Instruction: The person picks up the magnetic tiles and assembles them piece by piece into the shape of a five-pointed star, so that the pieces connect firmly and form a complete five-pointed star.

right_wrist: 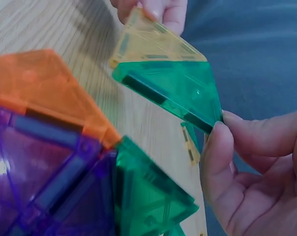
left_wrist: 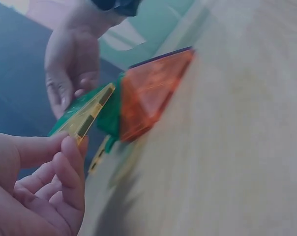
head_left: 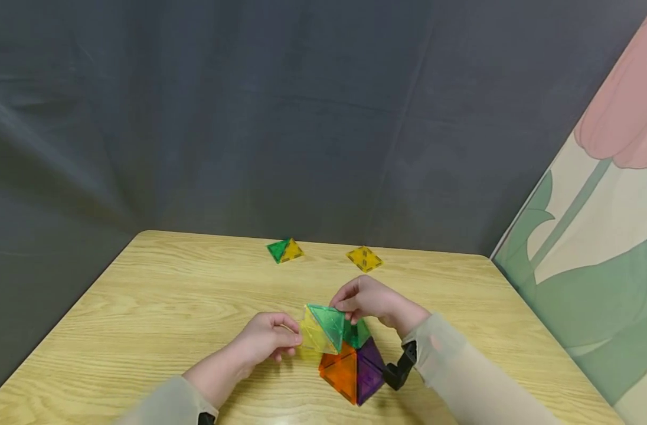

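The yellow tile (head_left: pixel 313 337) is pinched between the thumb and fingers of the left hand (head_left: pixel 270 336), and the green tile (head_left: pixel 330 323) is pinched at one corner by the right hand (head_left: pixel 368 300). The two tiles are set edge to edge and are held tilted, raised off the table (head_left: pixel 196 295), near a many-coloured shape (head_left: pixel 358 370); a gap between them and it is shown in the right wrist view. In the shape, an orange part (head_left: pixel 340 373), a purple part (head_left: pixel 369 373) to its right and a partly hidden green part (head_left: pixel 358 332) behind are joined. Farther back, a green-and-yellow pair (head_left: pixel 291 252) is laid to the left and a yellow pair (head_left: pixel 364 258) to the right. The table is backed by a dark curtain (head_left: pixel 302 118).
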Action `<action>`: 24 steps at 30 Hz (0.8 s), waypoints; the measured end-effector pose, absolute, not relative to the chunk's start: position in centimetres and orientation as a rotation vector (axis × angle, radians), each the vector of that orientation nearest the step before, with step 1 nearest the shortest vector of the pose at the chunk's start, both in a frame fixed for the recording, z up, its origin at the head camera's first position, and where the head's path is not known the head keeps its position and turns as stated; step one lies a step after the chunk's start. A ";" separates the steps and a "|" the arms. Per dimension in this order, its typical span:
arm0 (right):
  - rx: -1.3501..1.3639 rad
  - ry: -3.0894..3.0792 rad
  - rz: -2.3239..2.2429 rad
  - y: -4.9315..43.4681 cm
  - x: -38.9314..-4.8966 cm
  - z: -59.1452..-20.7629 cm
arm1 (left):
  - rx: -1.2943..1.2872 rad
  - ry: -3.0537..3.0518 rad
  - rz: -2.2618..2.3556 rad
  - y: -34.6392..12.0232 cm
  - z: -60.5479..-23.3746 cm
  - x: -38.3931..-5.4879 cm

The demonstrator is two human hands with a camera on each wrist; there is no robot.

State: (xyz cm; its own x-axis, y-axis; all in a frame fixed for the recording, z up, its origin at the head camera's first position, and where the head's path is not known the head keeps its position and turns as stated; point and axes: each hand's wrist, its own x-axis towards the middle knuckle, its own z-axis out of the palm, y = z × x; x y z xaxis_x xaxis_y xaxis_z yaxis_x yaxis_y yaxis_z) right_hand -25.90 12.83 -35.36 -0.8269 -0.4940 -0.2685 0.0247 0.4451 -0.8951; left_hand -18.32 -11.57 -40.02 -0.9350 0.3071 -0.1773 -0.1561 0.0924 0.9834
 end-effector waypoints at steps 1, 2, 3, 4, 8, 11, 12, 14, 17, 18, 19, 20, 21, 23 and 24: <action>-0.395 2.185 -1.370 13.0 -25.9 -35.5 | 0.154 2.048 1.900 -11.3 -40.2 -18.1; -0.401 2.169 -1.366 13.1 -26.0 -35.5 | 0.159 2.050 1.899 -11.1 -40.4 -18.0; -0.410 2.155 -1.360 13.2 -26.1 -35.6 | 0.162 2.047 1.904 -10.8 -40.6 -17.8; -0.420 2.141 -1.353 13.3 -26.2 -35.7 | 0.164 2.040 1.912 -10.7 -40.7 -17.7; -0.464 2.096 -1.341 13.7 -26.4 -35.9 | 0.161 1.978 1.980 -10.1 -41.3 -17.4; -0.497 2.071 -1.343 13.8 -26.5 -36.0 | 0.155 1.933 2.045 -10.0 -41.4 -17.4; -0.509 2.064 -1.344 13.9 -26.5 -36.1 | 0.152 1.923 2.060 -10.0 -41.5 -17.4; -0.531 2.053 -1.343 13.9 -26.4 -36.1 | 0.152 1.913 2.081 -9.9 -41.4 -17.4; -0.561 2.077 -1.318 13.7 -26.3 -36.0 | 0.153 1.897 2.086 -9.7 -41.3 -17.4; -0.576 2.100 -1.301 13.6 -26.2 -36.0 | 0.156 1.891 2.082 -9.6 -41.3 -17.3; -0.590 2.130 -1.278 13.5 -26.1 -36.0 | 0.157 1.885 2.082 -9.4 -41.3 -17.2; -0.603 2.160 -1.252 13.4 -26.0 -35.9 | 0.159 1.877 2.082 -9.3 -41.4 -17.1; -0.610 2.192 -1.223 13.2 -26.0 -35.8 | 0.158 1.871 2.085 -9.2 -41.4 -17.0; -0.622 2.248 -1.167 12.8 -25.8 -35.6 | 0.153 1.866 2.088 -8.9 -41.7 -16.8; -0.626 2.271 -1.140 12.6 -25.8 -35.5 | 0.149 1.868 2.090 -8.8 -41.8 -16.7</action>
